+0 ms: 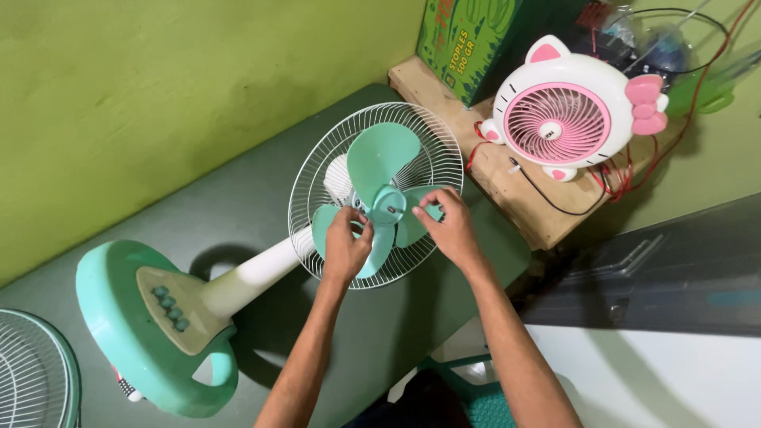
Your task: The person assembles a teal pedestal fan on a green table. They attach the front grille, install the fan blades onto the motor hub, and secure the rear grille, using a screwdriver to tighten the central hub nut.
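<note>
Left hand (346, 247) fingers pinching green fan blade (382, 158) | right hand (452, 226) fingers gripping blade

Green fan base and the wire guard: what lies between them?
The white neck joins the fan base to the wire guard, seen in the head view.

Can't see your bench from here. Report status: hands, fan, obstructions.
Left hand and right hand both on green fan blades at hub. Rear grille in place, front uncovered. Nothing blocking.
</note>
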